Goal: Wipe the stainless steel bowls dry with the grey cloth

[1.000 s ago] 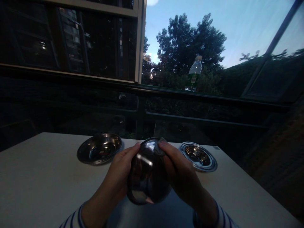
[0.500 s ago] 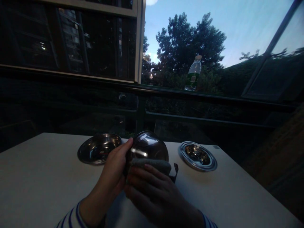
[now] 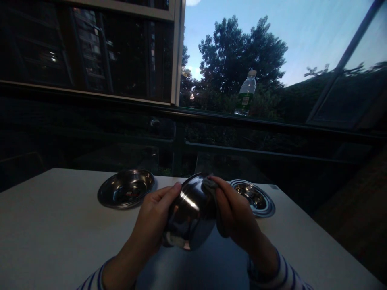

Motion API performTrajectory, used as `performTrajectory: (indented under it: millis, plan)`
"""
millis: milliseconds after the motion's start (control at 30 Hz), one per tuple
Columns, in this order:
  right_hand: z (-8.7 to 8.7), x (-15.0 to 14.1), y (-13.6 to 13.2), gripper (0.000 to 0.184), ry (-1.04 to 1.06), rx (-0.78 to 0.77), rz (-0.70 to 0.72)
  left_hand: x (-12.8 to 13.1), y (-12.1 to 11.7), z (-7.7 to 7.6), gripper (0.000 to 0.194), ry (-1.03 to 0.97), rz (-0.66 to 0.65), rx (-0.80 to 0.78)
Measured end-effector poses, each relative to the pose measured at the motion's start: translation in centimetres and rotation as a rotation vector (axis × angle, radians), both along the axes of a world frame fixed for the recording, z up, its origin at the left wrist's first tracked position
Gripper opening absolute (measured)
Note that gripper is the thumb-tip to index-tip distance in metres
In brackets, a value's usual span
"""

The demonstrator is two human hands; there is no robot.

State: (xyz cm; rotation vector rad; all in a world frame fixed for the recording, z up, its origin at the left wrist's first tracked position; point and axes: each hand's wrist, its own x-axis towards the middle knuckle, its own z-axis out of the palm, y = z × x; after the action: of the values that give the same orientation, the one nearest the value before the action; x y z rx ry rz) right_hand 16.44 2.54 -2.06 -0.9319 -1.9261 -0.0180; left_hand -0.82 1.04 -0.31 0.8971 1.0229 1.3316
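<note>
A shiny metal bowl (image 3: 190,213) is held tilted above the table, its rounded outside facing me. My left hand (image 3: 154,217) grips it by the left side, thumb on top and the other fingers partly hidden behind it. At the bowl's upper right, my right hand (image 3: 236,209) is closed on a greyish cloth (image 3: 211,186) pressed against the metal. Part of the cloth hangs below the right fingers.
On the white table (image 3: 69,237), a wide metal basin (image 3: 127,189) lies at the back left. Stacked metal dishes (image 3: 266,205) sit at the back right, partly behind my right hand. A plastic bottle (image 3: 246,94) with a green label stands on the window ledge.
My right hand and the cloth swept down across the front of the bowl, then back up to its upper right. The bowl has turned and tilted in my left hand.
</note>
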Motion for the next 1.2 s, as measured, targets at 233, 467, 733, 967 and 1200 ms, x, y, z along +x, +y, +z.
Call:
performTrajectory:
  millis: [233,467,733,967,1200]
  plan:
    - [-0.5,-0.9,-0.7,0.035,-0.092,0.153,0.130,0.0,0.1,0.1,0.022,-0.052,0.022,-0.016]
    - [-1.0,-3.9,-3.0,0.026,-0.362,0.388,0.255,-0.6,0.6,0.3,0.020,-0.110,0.089,-0.018]
    - [-0.7,-3.4,-2.8,0.027,-0.356,0.333,0.232,-0.7,0.6,0.3,0.024,0.010,-0.002,0.043]
    - [-0.4,-0.7,-0.6,0.034,-0.061,0.131,0.099,-0.7,0.3,0.1,0.024,0.080,-0.035,0.050]
    - [-0.7,-0.9,-0.7,0.033,-0.027,0.112,0.075,-0.6,0.2,0.2,0.027,0.050,-0.044,0.023]
